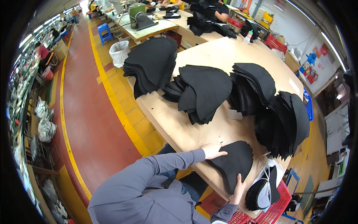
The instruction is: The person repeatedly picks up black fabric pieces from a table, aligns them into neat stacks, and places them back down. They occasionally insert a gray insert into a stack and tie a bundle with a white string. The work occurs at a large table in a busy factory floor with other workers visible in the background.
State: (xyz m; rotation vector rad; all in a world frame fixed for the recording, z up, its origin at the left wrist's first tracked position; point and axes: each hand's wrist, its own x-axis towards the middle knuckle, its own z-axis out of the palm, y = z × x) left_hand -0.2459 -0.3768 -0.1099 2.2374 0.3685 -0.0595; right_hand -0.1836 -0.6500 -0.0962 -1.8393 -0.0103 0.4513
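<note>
A black, curved flat piece of sheet material [238, 158] with a scalloped edge lies at the near end of the table [164, 128]. My left hand [214, 151] rests on its left edge, thumb stretched over the black surface and apart from the fingers. At the narrow near end, my right hand [239, 188] grips the piece with the thumb on top; its other fingers are partly hidden. Close to my right hand sits a bundle of black pieces [257, 194] with a grey-white piece [264, 196] and white ties.
Fanned stacks of similar black pieces [153, 61], [207, 87], [255, 80], [285, 123] stand across the table. A red crate [281, 199] is at the near right. Beyond are a green machine [138, 15], a white-lined bin [119, 52], a blue stool [104, 33] and a co-worker [222, 11].
</note>
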